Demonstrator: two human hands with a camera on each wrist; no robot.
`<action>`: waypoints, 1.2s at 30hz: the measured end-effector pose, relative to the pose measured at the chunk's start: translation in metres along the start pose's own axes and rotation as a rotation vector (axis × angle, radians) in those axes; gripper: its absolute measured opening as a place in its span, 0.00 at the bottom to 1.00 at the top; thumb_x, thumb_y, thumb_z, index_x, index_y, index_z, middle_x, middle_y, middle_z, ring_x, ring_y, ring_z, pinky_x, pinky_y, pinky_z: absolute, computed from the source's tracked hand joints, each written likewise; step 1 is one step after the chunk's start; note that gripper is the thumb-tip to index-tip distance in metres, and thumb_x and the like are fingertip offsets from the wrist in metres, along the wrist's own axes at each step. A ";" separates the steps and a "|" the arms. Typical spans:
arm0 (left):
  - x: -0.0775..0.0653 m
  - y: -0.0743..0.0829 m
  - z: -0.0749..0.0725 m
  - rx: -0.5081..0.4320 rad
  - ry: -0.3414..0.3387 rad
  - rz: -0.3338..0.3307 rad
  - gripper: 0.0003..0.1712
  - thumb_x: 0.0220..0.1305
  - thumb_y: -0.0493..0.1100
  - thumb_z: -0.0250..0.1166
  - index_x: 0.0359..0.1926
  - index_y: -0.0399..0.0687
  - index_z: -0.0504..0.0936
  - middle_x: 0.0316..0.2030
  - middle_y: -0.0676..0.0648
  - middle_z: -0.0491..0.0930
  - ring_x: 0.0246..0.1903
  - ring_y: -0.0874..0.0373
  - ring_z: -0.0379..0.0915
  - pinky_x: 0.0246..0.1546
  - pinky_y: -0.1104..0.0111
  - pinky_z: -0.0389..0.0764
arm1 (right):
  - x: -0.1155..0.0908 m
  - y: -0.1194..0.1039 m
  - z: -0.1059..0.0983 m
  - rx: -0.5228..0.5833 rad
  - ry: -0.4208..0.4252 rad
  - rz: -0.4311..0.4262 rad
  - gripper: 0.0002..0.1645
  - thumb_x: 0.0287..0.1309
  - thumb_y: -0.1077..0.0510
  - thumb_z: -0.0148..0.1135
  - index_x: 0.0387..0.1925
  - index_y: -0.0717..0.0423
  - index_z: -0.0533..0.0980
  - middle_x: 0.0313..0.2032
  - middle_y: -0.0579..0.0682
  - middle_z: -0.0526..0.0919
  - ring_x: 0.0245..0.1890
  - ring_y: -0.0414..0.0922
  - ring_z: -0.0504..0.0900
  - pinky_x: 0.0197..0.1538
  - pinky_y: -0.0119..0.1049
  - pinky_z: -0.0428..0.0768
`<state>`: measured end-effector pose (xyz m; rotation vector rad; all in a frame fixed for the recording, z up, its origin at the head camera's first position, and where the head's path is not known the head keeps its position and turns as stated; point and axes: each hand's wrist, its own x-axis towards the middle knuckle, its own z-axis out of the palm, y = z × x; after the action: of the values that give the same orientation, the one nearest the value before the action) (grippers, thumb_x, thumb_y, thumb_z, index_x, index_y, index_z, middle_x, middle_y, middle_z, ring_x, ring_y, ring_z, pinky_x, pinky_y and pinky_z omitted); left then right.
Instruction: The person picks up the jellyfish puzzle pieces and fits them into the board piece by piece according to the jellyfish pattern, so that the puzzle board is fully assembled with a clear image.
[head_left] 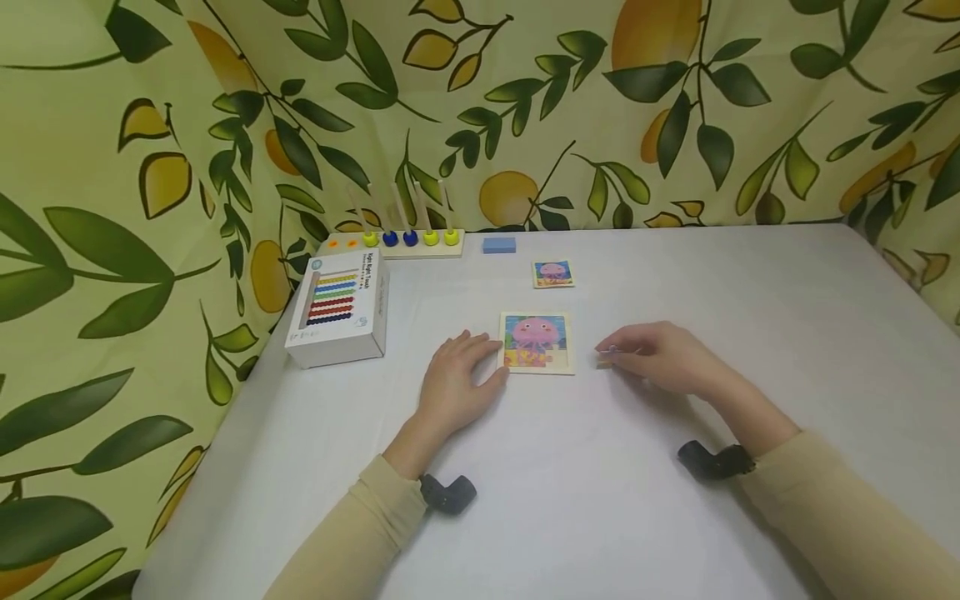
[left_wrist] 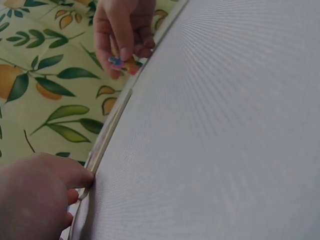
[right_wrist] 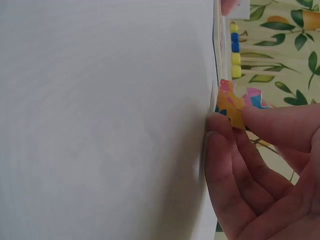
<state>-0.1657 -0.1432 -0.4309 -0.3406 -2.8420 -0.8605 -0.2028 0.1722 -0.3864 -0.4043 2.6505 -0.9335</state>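
Note:
A square jigsaw puzzle with a pink jellyfish picture lies flat on the table in a pale wooden frame. Its lower right part shows bare wood. My left hand rests on the table at the puzzle's left side, thumb and fingertips touching the frame's edge. To the right of the frame, my right hand pinches a puzzle piece between thumb and fingers. Orange, pink and blue show on that piece; the fingers hide part of it. Beyond the frame lies a small jellyfish picture card.
At the back left stands a pegged bead counter with yellow and blue beads. A white box with a bead picture lies before it. Near the back edge is a blue block. Patterned cloth hangs behind the white table.

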 end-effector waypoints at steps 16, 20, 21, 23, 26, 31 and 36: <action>0.001 0.002 0.002 0.006 -0.026 -0.011 0.25 0.67 0.53 0.67 0.62 0.52 0.83 0.66 0.47 0.77 0.73 0.48 0.60 0.77 0.57 0.51 | 0.013 -0.016 0.014 0.104 -0.010 0.056 0.18 0.55 0.43 0.77 0.39 0.50 0.84 0.33 0.46 0.87 0.31 0.47 0.80 0.34 0.38 0.81; 0.001 0.002 0.002 0.011 -0.018 -0.005 0.25 0.67 0.53 0.67 0.62 0.52 0.83 0.66 0.47 0.77 0.73 0.48 0.60 0.77 0.56 0.51 | 0.015 -0.019 0.014 0.125 -0.005 0.037 0.16 0.55 0.42 0.78 0.38 0.46 0.86 0.35 0.44 0.87 0.32 0.48 0.79 0.34 0.39 0.80; 0.002 0.002 0.002 0.012 -0.016 -0.003 0.25 0.67 0.53 0.67 0.62 0.52 0.83 0.66 0.47 0.77 0.73 0.48 0.60 0.77 0.56 0.52 | 0.016 -0.020 0.014 0.124 -0.003 0.034 0.15 0.55 0.42 0.77 0.38 0.45 0.86 0.35 0.44 0.87 0.33 0.48 0.79 0.34 0.39 0.80; 0.002 0.002 0.002 0.013 -0.017 -0.001 0.25 0.67 0.53 0.67 0.62 0.52 0.83 0.66 0.47 0.77 0.73 0.48 0.60 0.77 0.57 0.52 | 0.017 -0.023 0.014 0.122 0.005 0.034 0.14 0.56 0.42 0.77 0.39 0.45 0.87 0.35 0.44 0.87 0.34 0.48 0.78 0.34 0.39 0.78; 0.002 0.002 0.001 0.015 -0.019 -0.002 0.25 0.67 0.53 0.67 0.62 0.52 0.83 0.66 0.47 0.77 0.73 0.48 0.60 0.77 0.56 0.52 | 0.019 -0.027 0.013 0.119 0.025 0.040 0.13 0.57 0.43 0.75 0.39 0.44 0.87 0.34 0.44 0.86 0.35 0.48 0.78 0.35 0.39 0.77; 0.001 0.002 -0.001 0.021 -0.015 -0.004 0.25 0.67 0.53 0.67 0.62 0.52 0.83 0.66 0.47 0.77 0.73 0.48 0.61 0.77 0.56 0.52 | 0.024 -0.034 0.013 0.116 0.039 0.058 0.12 0.60 0.45 0.74 0.40 0.46 0.87 0.31 0.47 0.85 0.33 0.49 0.79 0.34 0.39 0.76; 0.001 0.001 -0.001 0.010 -0.007 0.001 0.24 0.67 0.53 0.67 0.62 0.52 0.84 0.65 0.47 0.77 0.73 0.48 0.61 0.77 0.56 0.52 | 0.029 -0.038 0.016 0.117 0.029 0.097 0.13 0.60 0.46 0.73 0.41 0.48 0.86 0.31 0.48 0.85 0.33 0.49 0.79 0.33 0.38 0.76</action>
<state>-0.1659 -0.1426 -0.4291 -0.3443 -2.8518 -0.8467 -0.2173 0.1247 -0.3794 -0.2346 2.5988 -1.0642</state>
